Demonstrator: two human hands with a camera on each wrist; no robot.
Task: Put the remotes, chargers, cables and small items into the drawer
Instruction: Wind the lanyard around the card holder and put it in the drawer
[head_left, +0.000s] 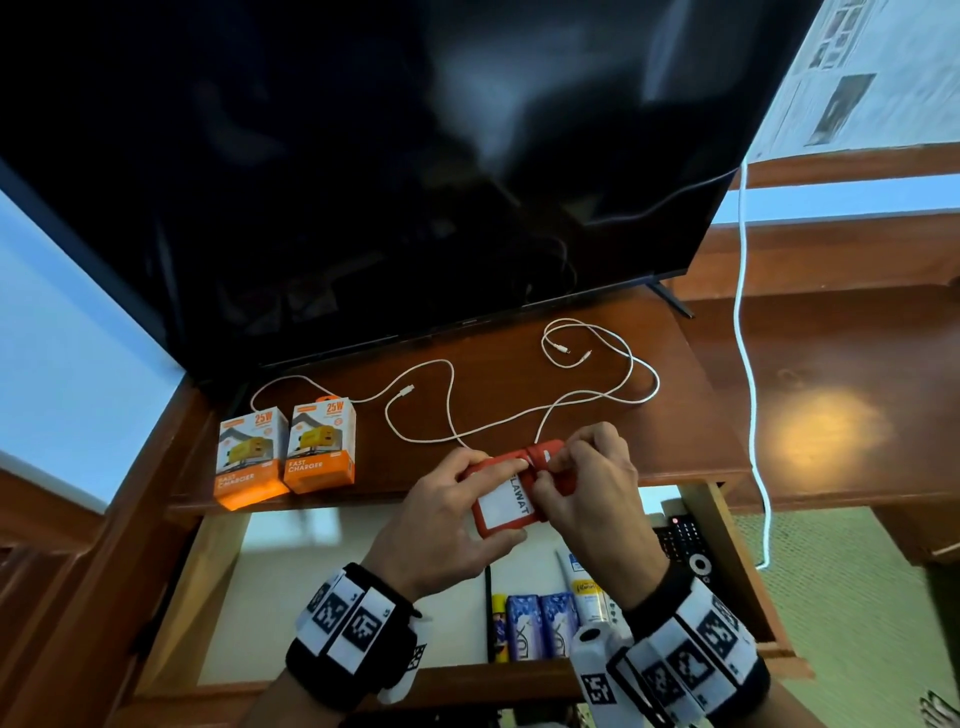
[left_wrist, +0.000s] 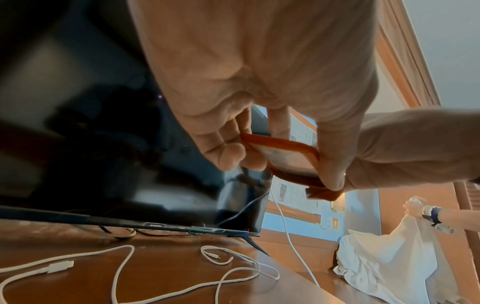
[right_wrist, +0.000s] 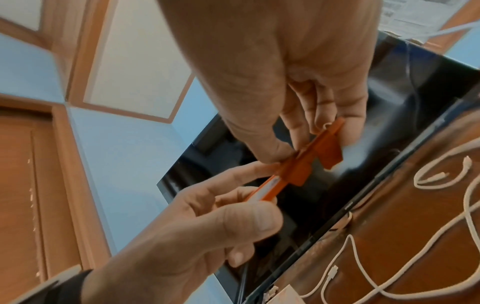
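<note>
Both hands meet at lower centre of the head view, above the open wooden drawer (head_left: 218, 551). Left hand (head_left: 447, 525) grips the flat orange card holder with white label (head_left: 506, 501) by its edges; right hand (head_left: 592, 493) pinches the holder's orange strap end. Loose white charging cables (head_left: 452, 395) sprawl across the brown wooden worktop (head_left: 691, 415) below the black television (head_left: 363, 182). Two orange-and-white fast-charger boxes (head_left: 285, 452) stand at middle left. Black remote (head_left: 685, 545) and blue soap packs (head_left: 540, 631) lie in the drawer.
</note>
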